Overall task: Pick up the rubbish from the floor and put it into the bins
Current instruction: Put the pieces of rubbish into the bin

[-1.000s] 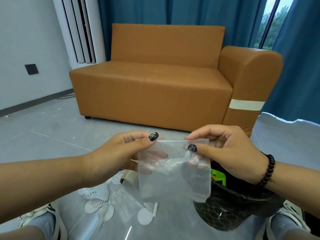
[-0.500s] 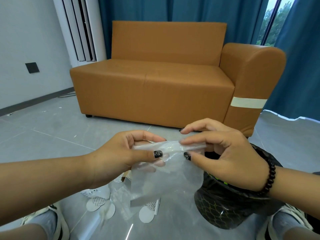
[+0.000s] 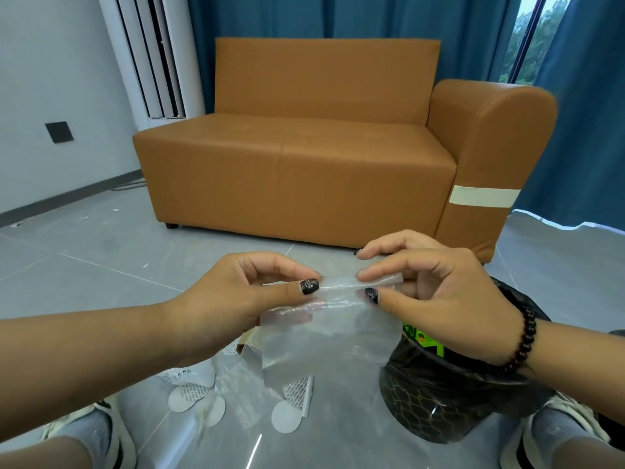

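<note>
A clear plastic bag (image 3: 324, 333) hangs in front of me, its top edge folded over. My left hand (image 3: 243, 296) pinches the top edge at the left between thumb and fingers. My right hand (image 3: 436, 289) pinches the same edge at the right. Below my right wrist stands a black bin (image 3: 436, 397) lined with a black bag, with a green wrapper (image 3: 424, 338) showing inside it. On the grey floor below the bag lie white round paper pieces (image 3: 285, 416) and other wrappers (image 3: 189, 374).
An orange sofa (image 3: 304, 170) stands ahead against blue curtains (image 3: 338, 15). A white air conditioner column (image 3: 152, 55) is at the back left. My two shoes (image 3: 111, 431) flank the litter on the floor (image 3: 101, 258). Small white scraps lie near the left wall.
Both hands have folded the bag's top edge down and lowered it slightly; the bag hung flat and open-faced a second ago.
</note>
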Demonstrator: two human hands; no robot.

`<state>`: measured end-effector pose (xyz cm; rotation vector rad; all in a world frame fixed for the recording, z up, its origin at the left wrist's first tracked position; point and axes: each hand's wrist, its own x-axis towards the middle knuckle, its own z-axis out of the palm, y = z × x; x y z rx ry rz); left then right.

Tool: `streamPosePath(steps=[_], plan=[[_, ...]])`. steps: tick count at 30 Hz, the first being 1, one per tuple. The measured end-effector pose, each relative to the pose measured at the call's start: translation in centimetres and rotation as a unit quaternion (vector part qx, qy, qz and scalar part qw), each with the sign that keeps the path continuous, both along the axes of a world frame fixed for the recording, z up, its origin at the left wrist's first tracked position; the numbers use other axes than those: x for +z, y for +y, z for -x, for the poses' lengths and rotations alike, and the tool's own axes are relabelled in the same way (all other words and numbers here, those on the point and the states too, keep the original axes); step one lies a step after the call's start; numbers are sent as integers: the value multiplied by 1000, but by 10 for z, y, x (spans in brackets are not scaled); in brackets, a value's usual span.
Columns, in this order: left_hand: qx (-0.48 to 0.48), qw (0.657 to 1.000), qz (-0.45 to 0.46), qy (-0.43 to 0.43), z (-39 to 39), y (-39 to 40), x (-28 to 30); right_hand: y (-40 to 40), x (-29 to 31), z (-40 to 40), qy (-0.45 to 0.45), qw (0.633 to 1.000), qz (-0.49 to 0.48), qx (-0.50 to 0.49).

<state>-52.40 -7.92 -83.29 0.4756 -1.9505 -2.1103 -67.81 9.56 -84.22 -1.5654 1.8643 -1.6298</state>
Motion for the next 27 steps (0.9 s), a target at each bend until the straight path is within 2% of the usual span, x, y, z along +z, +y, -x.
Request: streamPosePath(steps=[5,8,13,16,19,23,27], plan=[[12,1000,5,20,1,-1,-3,0,6,-3,-120,991,-51,15],[14,1000,7,7,2,-2,-4,0,5,-2,-94,991,-90,-15],[-17,999,-33,-40,3,0,-4,-1,3,0,-69,997,-19,-16],[-29,998,-19,-55,4,1,-4,-2,3,0,-58,998,-7,-19],[-14,999,6,-47,5,1,-6,0,8,-3,-74,997,-24,-11],[0,999,32,-33,5,-1,-6,-1,7,-4,-171,983,-61,11],[-23,998,4,-59,7,2,-6,-1,3,-2,-142,988,-66,-12]])
